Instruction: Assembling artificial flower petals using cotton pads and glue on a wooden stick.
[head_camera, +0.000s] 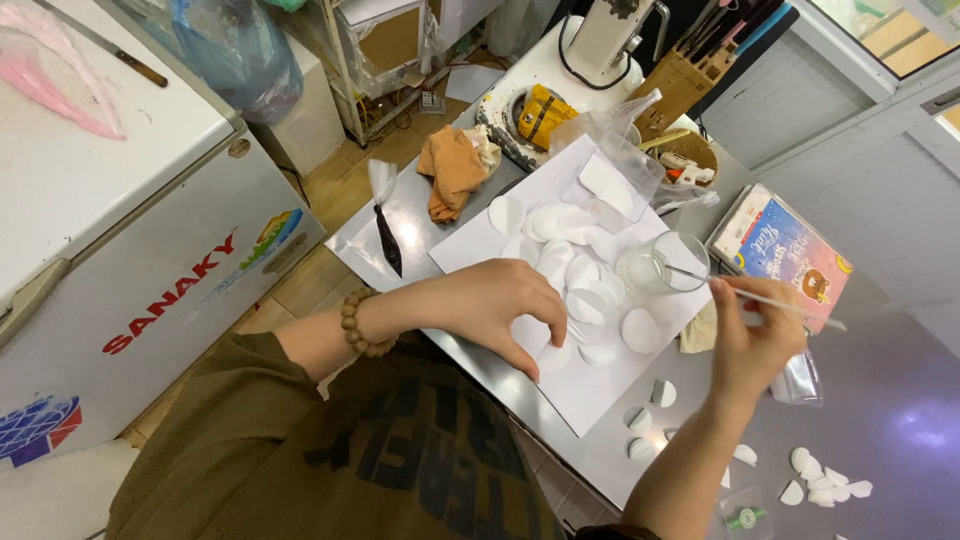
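White discs of thin, chalky-looking material lie scattered over a white sheet on the grey metal desk in front of me. My left hand is spread palm down on the sheet, fingers curved and lightly parted, its fingertips pressing one disc at the near edge; it grips nothing. My right hand is closed in a pinch on a thin white stick, whose far end dips into a clear glass standing at the right edge of the sheet. On my left wrist sits a wooden bead bracelet. More small white pieces lie on the bare desk to the near right. An orange cloth is bunched at the far left of the desk, beside a dark-filled piping bag, and a colourful booklet lies to the right.
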